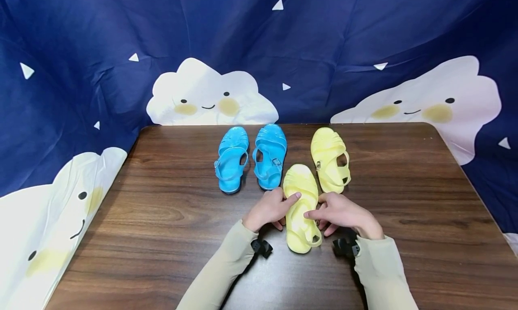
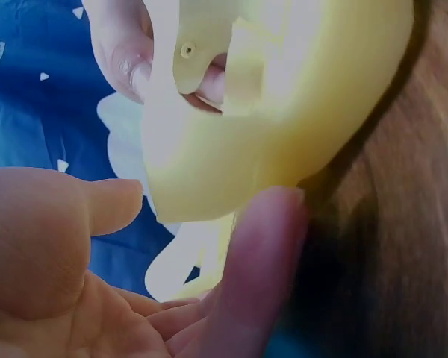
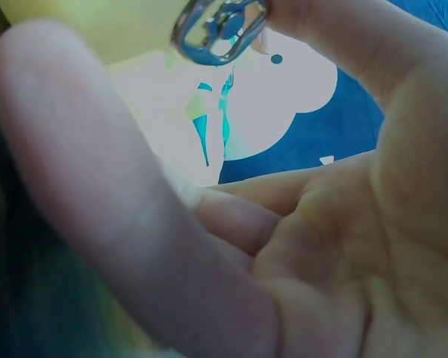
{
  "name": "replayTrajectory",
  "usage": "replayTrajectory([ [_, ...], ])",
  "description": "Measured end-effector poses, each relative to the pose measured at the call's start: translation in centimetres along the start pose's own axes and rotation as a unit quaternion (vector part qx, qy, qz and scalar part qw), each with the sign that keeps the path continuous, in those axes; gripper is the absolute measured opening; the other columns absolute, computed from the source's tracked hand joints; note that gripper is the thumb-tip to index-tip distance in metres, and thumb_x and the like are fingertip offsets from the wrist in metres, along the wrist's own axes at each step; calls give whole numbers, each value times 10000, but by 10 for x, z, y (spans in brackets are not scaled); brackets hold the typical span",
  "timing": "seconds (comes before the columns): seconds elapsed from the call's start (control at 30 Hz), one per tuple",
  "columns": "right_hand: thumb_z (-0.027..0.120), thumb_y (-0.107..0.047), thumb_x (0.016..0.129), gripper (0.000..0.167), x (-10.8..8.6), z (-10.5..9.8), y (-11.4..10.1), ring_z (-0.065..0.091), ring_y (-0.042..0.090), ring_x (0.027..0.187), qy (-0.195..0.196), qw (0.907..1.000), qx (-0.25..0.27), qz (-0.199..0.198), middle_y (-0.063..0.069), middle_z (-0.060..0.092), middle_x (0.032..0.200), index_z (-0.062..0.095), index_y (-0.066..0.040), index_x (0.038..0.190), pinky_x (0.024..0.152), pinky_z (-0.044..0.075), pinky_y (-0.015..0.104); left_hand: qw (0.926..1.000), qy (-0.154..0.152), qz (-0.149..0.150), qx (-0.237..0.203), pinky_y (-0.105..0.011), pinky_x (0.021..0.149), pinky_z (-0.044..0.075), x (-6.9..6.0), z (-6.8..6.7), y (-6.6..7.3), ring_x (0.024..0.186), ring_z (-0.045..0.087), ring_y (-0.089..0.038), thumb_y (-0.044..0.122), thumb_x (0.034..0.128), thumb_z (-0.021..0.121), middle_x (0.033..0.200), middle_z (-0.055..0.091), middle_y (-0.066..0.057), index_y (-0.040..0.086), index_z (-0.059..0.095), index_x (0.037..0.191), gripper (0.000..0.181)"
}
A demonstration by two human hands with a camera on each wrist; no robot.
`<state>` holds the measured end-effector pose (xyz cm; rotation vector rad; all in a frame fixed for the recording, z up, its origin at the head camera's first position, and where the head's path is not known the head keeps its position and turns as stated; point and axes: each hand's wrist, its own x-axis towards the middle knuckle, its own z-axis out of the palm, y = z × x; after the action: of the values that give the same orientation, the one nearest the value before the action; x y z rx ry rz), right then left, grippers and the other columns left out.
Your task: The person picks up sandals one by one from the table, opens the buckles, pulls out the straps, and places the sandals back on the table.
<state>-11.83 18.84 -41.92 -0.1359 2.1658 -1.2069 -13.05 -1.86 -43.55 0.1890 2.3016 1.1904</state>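
Note:
A yellow sandal (image 1: 300, 180) lies nearest the person, toe toward the back of the table. My left hand (image 1: 270, 208) grips its left side, thumb over the upper; my right hand (image 1: 345, 212) grips its right side, thumb on the straps. The left wrist view shows the sandal's heel (image 2: 201, 168) close by, between my left hand (image 2: 52, 253) and the other hand's finger and thumb. In the right wrist view, my right hand (image 3: 328, 239) is beside the metal buckle (image 3: 222, 31). A second yellow sandal (image 1: 326, 144) stands behind, to the right.
Two blue sandals, one (image 1: 231, 168) left and one (image 1: 269, 170) right, stand side by side near the back edge of the brown wooden table (image 1: 162, 220). Behind hangs a dark blue cloth (image 1: 234, 27) with clouds and small white triangles.

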Motion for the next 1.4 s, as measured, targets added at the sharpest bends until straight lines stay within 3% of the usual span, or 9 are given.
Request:
replayTrajectory([
  [0.17, 709, -276, 863, 395, -3, 0, -1, 634, 160, 544, -88, 9998, -78, -153, 89, 623, 691, 553, 33, 1053, 545, 576, 357, 9995, -225, 73, -211, -374, 436, 533, -1, 0, 1, 402, 583, -230, 504, 968, 503, 537, 534, -69, 78, 550, 835, 449],
  [0.3, 716, -278, 858, 422, -5, 0, -3, 648, 179, 580, -147, 9995, -175, -234, 91, 637, 723, 531, 31, 1077, 558, 575, 351, 9995, -151, 58, -256, -373, 450, 539, -3, 0, 1, 422, 596, -242, 507, 963, 510, 614, 534, -60, 79, 528, 882, 436],
  [0.53, 713, -270, 864, 471, -9, -2, -8, 626, 178, 573, -56, 9974, -441, -561, 72, 623, 740, 478, 28, 1144, 553, 554, 344, 9997, 104, 54, -234, -376, 483, 546, -7, -3, 7, 488, 629, -291, 534, 953, 507, 746, 587, -119, -2, 460, 1188, 587],
  [0.73, 696, -276, 880, 551, -13, -3, -14, 634, 178, 634, 203, 9976, -280, -598, 90, 640, 804, 427, 46, 1237, 569, 559, 345, 9994, 275, 180, -75, -375, 510, 544, -9, -7, 12, 501, 620, -306, 534, 958, 493, 736, 552, -89, -3, 401, 1265, 626],
  [0.97, 665, -359, 905, 841, -18, -5, -20, 654, 181, 769, 691, 9961, -70, -544, 113, 659, 935, 184, 33, 1472, 612, 574, 343, 9972, 415, 374, -497, -336, 521, 556, -13, -10, 18, 562, 654, -240, 514, 959, 512, 849, 614, -46, 114, 290, 1429, 656],
  [1.13, 641, -426, 911, 927, -19, -7, -23, 666, 185, 874, 941, 9942, 178, -486, 138, 659, 1024, 77, -10, 1518, 659, 586, 351, 9955, 618, 634, -330, -277, 582, 498, -16, -11, 24, 608, 636, -183, 507, 970, 495, 921, 633, -25, 131, 259, 1482, 677],
  [1.2, 633, -429, 915, 929, -20, -8, -24, 673, 194, 891, 1015, 9935, 257, -442, 157, 659, 1059, 62, -25, 1525, 678, 587, 356, 9941, 696, 776, -300, -276, 638, 491, -16, -10, 26, 695, 621, -156, 486, 978, 491, 959, 641, -35, 133, 258, 1501, 673],
  [1.3, 623, -421, 925, 931, -21, -10, -25, 673, 195, 911, 1113, 9921, 416, -400, 192, 643, 1131, 35, -31, 1532, 705, 587, 362, 9912, 764, 961, -490, -280, 731, 481, -16, -9, 28, 845, 585, -136, 446, 985, 497, 1020, 626, -47, 146, 256, 1523, 661],
  [1.4, 617, -387, 937, 918, -23, -11, -27, 676, 215, 884, 1092, 9901, 767, -433, 227, 613, 1174, 9, -47, 1536, 723, 588, 383, 9877, 718, 1058, -898, -289, 750, 477, -16, -8, 29, 891, 551, -142, 410, 988, 510, 1030, 593, -57, 170, 247, 1532, 650],
])
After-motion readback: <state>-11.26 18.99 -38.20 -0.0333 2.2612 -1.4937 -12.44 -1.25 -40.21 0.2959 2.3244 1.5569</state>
